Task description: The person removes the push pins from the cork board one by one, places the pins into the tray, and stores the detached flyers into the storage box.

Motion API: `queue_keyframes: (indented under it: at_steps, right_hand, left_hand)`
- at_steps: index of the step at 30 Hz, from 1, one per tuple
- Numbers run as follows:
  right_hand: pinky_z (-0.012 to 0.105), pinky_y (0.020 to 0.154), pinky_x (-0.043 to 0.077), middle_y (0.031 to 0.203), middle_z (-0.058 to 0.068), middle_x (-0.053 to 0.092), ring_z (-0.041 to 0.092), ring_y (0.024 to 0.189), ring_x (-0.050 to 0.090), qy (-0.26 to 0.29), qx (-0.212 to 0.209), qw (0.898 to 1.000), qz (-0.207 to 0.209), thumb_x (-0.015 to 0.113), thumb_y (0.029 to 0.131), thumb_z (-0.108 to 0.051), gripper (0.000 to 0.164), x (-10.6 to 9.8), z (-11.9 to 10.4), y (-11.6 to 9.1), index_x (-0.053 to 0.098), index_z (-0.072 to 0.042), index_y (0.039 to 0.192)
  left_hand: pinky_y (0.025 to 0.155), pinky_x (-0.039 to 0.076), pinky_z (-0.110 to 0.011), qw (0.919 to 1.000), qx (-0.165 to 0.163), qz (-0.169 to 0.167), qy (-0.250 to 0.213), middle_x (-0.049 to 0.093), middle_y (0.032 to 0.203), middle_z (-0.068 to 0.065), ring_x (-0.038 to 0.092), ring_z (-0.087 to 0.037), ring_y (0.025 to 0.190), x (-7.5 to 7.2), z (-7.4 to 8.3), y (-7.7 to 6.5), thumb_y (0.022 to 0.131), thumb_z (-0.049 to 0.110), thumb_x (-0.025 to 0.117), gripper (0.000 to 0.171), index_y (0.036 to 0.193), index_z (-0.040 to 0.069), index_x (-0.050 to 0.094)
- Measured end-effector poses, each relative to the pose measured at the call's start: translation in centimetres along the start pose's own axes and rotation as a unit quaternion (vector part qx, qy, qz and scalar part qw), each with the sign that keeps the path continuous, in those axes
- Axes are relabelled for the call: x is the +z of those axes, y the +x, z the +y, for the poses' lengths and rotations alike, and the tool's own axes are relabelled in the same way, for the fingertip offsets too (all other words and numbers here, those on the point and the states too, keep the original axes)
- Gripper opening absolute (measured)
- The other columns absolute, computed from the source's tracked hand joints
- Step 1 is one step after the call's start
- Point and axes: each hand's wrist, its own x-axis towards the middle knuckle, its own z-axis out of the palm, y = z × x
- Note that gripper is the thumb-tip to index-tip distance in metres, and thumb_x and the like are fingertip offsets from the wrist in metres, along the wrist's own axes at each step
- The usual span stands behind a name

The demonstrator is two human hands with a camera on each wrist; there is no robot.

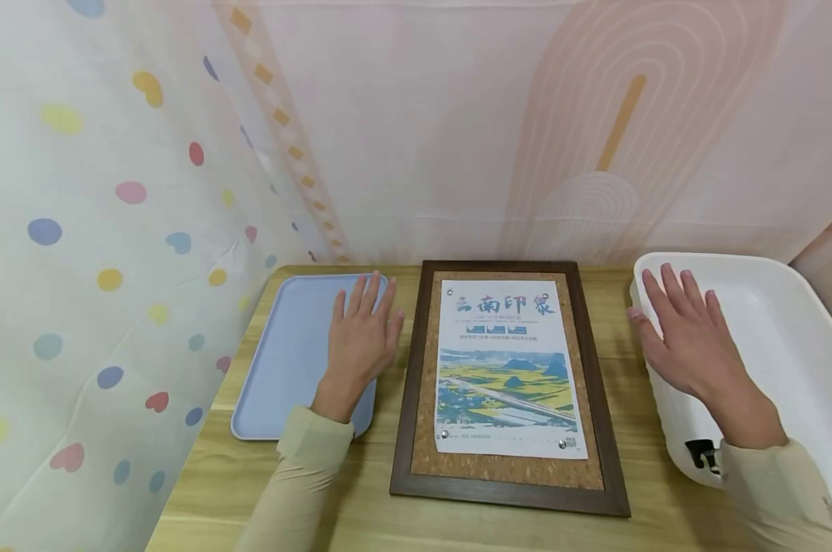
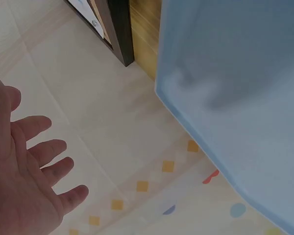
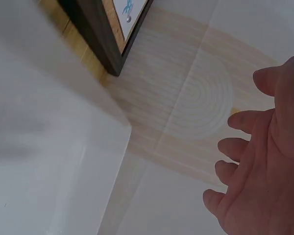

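A pale pink printed cloth point(image 1: 416, 138) rises along the far edge of the wood-grain counter point(image 1: 208, 491) and limits reach in that direction. A dotted cloth point(image 1: 77, 307) bounds the left side. On the counter, a white bin point(image 1: 788, 337) occupies the right end; its raised walls are the main obstruction to sideways movement there. The framed cork board point(image 1: 409, 414) lies flat at center, its dark frame forming a raised border. The shallow blue tray point(image 1: 287, 353) lies to the left, its low rim near the far edge of the counter.

A bare strip of counter separates the tray from the board, and another separates the board from the bin; the space above the board lies between the two forearms. Both hands have fingers extended and spread wide, palms down. The left hand point(image 1: 362, 341) is above the right edge of the tray; the right hand point(image 1: 695, 345) is above the left wall of the bin. The right sleeve point(image 1: 777, 491) covers part of the near bin rim. A printed sheet point(image 1: 508, 399) lies on the cork, with a round-headed pin point(image 1: 563, 444) near each corner.
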Motion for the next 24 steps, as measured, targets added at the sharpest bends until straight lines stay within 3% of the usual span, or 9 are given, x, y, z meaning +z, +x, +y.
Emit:
queue_keyframes:
  at_steps: [11,16,20,24]
  right_hand:
    - [0.060,0.118,0.001,0.160,0.033,0.004,0.046,0.149,-0.001,0.052,-0.061,0.997,-0.004,0.042,0.106,-0.036,0.068,2.2,-2.6,0.9,0.018,0.005,0.155]
    - [0.061,0.118,0.001,0.161,0.031,0.003,0.046,0.149,-0.004,0.074,-0.066,0.995,-0.022,0.048,0.104,-0.036,0.071,3.0,-3.8,1.3,0.019,0.002,0.156]
    - [0.068,0.114,0.006,0.161,0.031,0.005,0.047,0.149,-0.003,0.088,-0.070,0.993,-0.037,0.052,0.102,-0.034,0.071,3.9,-4.4,1.6,0.021,-0.002,0.156]
    - [0.070,0.112,0.009,0.161,0.031,0.006,0.048,0.149,0.001,0.100,-0.083,0.990,-0.049,0.058,0.099,-0.029,0.071,4.9,-4.6,2.0,0.024,0.000,0.155]
  left_hand:
    - [0.113,0.030,-0.055,0.9985,0.029,-0.005,-0.045,0.044,0.152,-0.017,0.037,-0.036,0.142,0.4,0.3,0.4,0.104,0.033,0.049,0.052,0.149,0.007,0.044]
    - [0.105,0.039,-0.054,0.9959,0.047,0.029,-0.072,0.051,0.145,-0.018,0.047,-0.036,0.133,1.0,0.5,0.7,0.102,0.032,0.056,0.051,0.144,0.006,0.049]
    - [0.096,0.046,-0.054,0.9899,0.066,0.066,-0.107,0.058,0.136,-0.020,0.054,-0.039,0.123,1.3,0.7,1.0,0.099,0.028,0.061,0.047,0.138,0.002,0.055]
    - [0.093,0.048,-0.054,0.9844,0.066,0.056,-0.153,0.062,0.130,-0.019,0.056,-0.039,0.117,1.6,0.9,1.6,0.099,0.025,0.062,0.043,0.135,0.001,0.058]
